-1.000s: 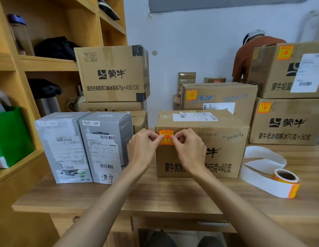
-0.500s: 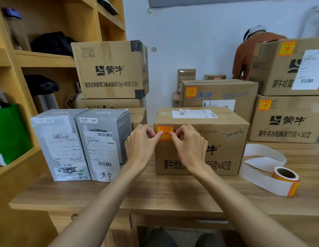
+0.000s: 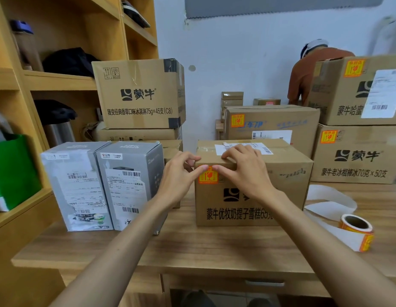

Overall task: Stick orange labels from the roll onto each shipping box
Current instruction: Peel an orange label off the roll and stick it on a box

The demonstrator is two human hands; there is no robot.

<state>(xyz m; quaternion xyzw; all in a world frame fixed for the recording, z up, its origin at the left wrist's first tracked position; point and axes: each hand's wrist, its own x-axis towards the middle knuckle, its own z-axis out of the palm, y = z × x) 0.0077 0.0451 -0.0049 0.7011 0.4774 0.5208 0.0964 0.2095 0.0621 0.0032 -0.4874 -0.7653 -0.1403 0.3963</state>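
An orange label (image 3: 208,177) sits on the upper left of the front face of the brown shipping box (image 3: 281,187) in the middle of the desk. Both thumbs press on the label's top edge. My left hand (image 3: 178,176) is at the box's left top corner with its fingers bent. My right hand (image 3: 244,171) lies over the box's top front edge, fingers resting on the lid. The label roll (image 3: 356,227) lies on the desk at the right, with its white backing strip (image 3: 329,202) looped behind it.
Two grey boxes (image 3: 75,185) (image 3: 130,185) stand left of the brown box. A brown box (image 3: 137,94) without an orange label is stacked behind them. Three labelled boxes (image 3: 270,127) (image 3: 358,154) (image 3: 347,91) stand behind and right. A person (image 3: 307,69) bends at the back. Wooden shelves (image 3: 59,78) hold a green bag (image 3: 13,169).
The label was pinched by both hands against the box front; now it lies flat and the thumbs press it. My right fingers have moved up onto the lid.
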